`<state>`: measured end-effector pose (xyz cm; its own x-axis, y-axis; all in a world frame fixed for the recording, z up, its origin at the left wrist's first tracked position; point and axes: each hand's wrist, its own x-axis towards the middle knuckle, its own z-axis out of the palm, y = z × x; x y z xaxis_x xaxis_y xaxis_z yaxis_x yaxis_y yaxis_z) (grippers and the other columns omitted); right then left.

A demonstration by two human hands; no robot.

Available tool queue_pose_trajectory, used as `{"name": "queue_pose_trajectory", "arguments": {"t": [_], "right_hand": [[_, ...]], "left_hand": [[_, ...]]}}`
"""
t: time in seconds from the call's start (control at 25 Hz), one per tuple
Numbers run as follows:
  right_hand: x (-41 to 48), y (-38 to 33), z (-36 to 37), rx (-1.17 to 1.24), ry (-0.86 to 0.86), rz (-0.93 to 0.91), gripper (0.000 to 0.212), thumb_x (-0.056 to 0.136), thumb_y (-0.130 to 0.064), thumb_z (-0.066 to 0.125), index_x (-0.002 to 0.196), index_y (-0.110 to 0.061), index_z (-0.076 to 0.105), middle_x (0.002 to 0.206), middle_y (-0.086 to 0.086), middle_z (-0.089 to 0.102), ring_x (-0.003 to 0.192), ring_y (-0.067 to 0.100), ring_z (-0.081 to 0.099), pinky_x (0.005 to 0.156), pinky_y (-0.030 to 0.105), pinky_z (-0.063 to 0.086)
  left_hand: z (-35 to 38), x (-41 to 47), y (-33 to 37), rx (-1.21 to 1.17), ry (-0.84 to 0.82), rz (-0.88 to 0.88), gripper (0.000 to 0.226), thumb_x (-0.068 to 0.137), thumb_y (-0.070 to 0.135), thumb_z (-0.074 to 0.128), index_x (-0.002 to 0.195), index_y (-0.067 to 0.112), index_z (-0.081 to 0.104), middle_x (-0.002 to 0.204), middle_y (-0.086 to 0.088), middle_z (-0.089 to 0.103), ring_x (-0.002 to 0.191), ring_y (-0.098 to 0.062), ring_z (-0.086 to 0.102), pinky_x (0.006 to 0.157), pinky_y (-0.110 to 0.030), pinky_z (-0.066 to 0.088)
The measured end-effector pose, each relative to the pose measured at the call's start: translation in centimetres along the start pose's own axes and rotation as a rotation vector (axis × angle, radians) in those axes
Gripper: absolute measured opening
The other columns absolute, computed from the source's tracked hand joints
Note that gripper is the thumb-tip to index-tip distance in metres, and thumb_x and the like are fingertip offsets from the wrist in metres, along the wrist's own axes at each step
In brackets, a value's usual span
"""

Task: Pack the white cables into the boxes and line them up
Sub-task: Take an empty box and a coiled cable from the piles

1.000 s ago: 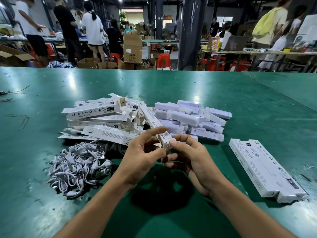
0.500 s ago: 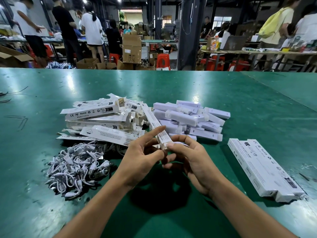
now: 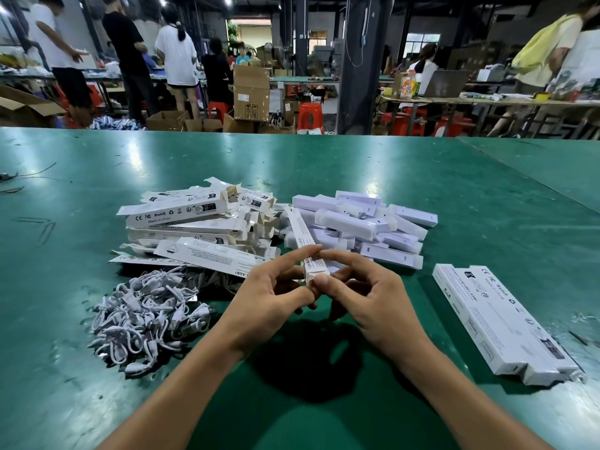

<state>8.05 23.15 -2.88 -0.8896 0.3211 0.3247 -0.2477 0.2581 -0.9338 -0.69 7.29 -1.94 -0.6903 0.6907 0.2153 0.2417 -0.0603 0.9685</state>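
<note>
Left hand (image 3: pixel 272 300) and right hand (image 3: pixel 367 297) both pinch the near end of a box (image 3: pixel 303 246), its long axis pointing away from the person. Row of packed boxes (image 3: pixel 500 319) lies on the table (image 3: pixel 324 164) rightward, nearer the right hand.

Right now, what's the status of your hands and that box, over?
Near end of one white box pinched by left hand and right hand. At left, cable pile untouched. At right, two closed boxes aligned. Nothing blocking.

I count 1 held box (image 3: pixel 304 246), perhaps 3 packed boxes (image 3: pixel 496 319), 1 cable heap (image 3: pixel 146 316).
</note>
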Motion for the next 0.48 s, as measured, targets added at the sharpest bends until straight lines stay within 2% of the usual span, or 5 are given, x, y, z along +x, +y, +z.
{"name": "queue_pose_trajectory", "arguments": {"t": [0.08, 0.16, 0.32, 0.4, 0.48], "right_hand": [[0.14, 0.07, -0.26, -0.047, 0.021, -0.044, 0.032, 0.078, -0.046, 0.078, 0.110, -0.041, 0.075, 0.077, -0.001, 0.072, 0.060, 0.015, 0.063, 0.063, 0.042, 0.060], [0.27, 0.19, -0.61, -0.130, 0.010, -0.115, 0.031, 0.080, -0.044, 0.078, 0.110, -0.038, 0.075, 0.076, -0.006, 0.070, 0.057, 0.012, 0.063, 0.058, 0.032, 0.057], [0.39, 0.66, -0.31, -0.264, 0.012, -0.255, 0.034, 0.085, -0.034, 0.078, 0.119, -0.032, 0.073, 0.081, -0.009, 0.068, 0.056, 0.014, 0.064, 0.060, 0.024, 0.052], [0.37, 0.81, -0.12, -0.293, 0.027, -0.318, 0.036, 0.086, -0.035, 0.078, 0.120, -0.025, 0.075, 0.084, -0.013, 0.069, 0.059, 0.012, 0.065, 0.063, 0.026, 0.055], [0.28, 0.91, -0.10, -0.350, -0.001, -0.382, 0.038, 0.087, -0.040, 0.075, 0.120, -0.022, 0.075, 0.087, -0.017, 0.069, 0.065, 0.008, 0.065, 0.068, 0.027, 0.057]], "left_hand": [[-0.09, 0.06, 0.07, 0.027, -0.027, -0.004, 0.062, 0.079, 0.014, 0.065, 0.135, 0.041, 0.059, 0.097, -0.008, 0.073, 0.088, -0.024, 0.071, 0.082, -0.028, 0.057], [0.03, 0.12, 0.14, 0.048, -0.042, -0.005, 0.066, 0.078, 0.012, 0.063, 0.135, 0.044, 0.058, 0.096, -0.010, 0.071, 0.089, -0.025, 0.070, 0.086, -0.032, 0.056], [0.21, 0.42, 0.12, -0.104, 0.011, -0.018, 0.075, 0.073, 0.008, 0.052, 0.136, 0.049, 0.055, 0.107, -0.013, 0.072, 0.092, -0.025, 0.067, 0.084, -0.035, 0.057], [0.41, 0.67, 0.03, -0.222, 0.099, -0.073, 0.059, 0.090, 0.018, 0.056, 0.143, 0.043, 0.049, 0.114, -0.017, 0.072, 0.097, -0.035, 0.068, 0.086, -0.045, 0.056], [0.49, 0.70, -0.08, -0.239, 0.189, -0.178, 0.040, 0.100, 0.032, 0.057, 0.139, 0.026, 0.056, 0.114, -0.021, 0.071, 0.104, -0.039, 0.068, 0.090, -0.048, 0.058]]}}
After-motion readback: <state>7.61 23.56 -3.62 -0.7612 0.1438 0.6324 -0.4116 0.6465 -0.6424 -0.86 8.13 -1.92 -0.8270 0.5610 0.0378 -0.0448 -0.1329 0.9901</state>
